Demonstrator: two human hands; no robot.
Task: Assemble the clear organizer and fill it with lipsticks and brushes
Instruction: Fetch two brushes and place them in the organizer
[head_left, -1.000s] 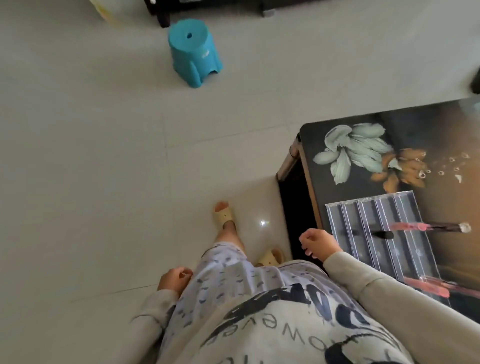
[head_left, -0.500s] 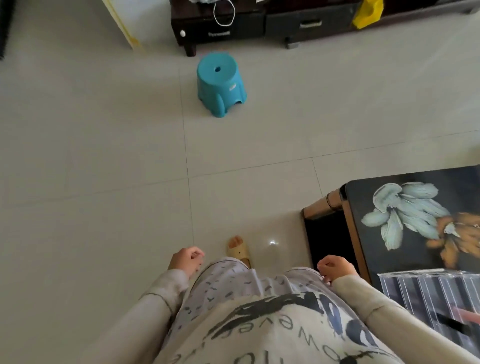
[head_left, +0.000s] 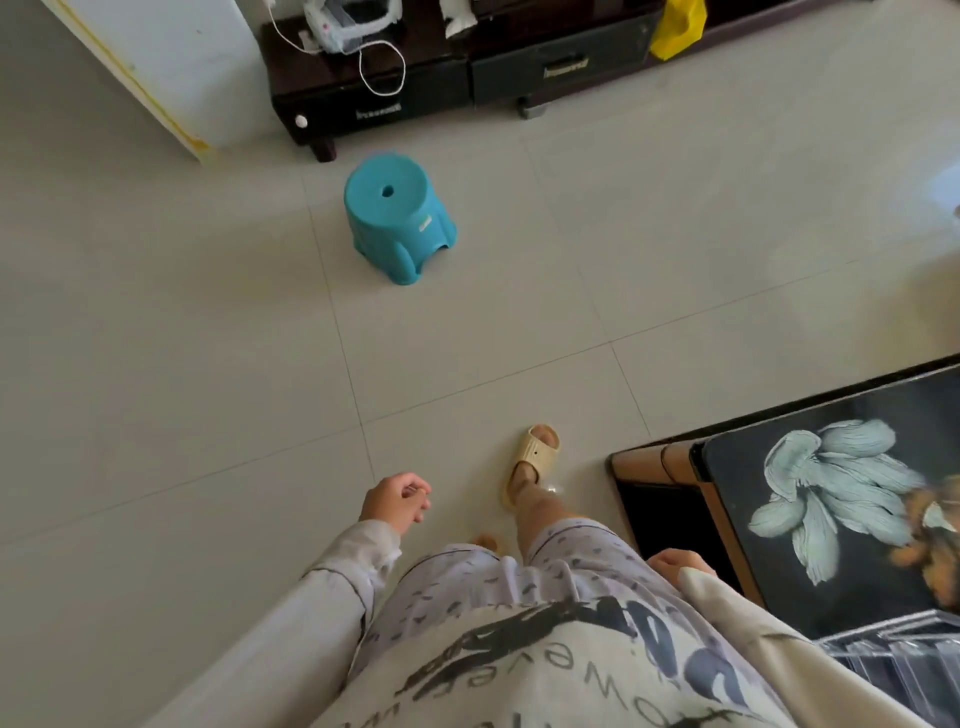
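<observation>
The clear organizer (head_left: 893, 660) lies on the dark glass table (head_left: 852, 582) at the bottom right, and only its near corner with ribbed dividers shows. No lipsticks or brushes are in view. My left hand (head_left: 397, 501) hangs over the floor with its fingers loosely curled and nothing in it. My right hand (head_left: 678, 564) is beside my hip near the table's corner, mostly hidden by my sleeve; it looks curled and empty. Both hands are away from the organizer.
A teal plastic stool (head_left: 397, 218) stands on the tiled floor ahead. A dark low cabinet (head_left: 457, 78) with a white cable and a yellow bag (head_left: 675, 26) runs along the back. A white appliance (head_left: 156, 67) stands at back left.
The view has swung up and left, away from the table. The organizer slid to the bottom-right corner and the brushes left the view. My left hand came forward; one foot stepped ahead.
</observation>
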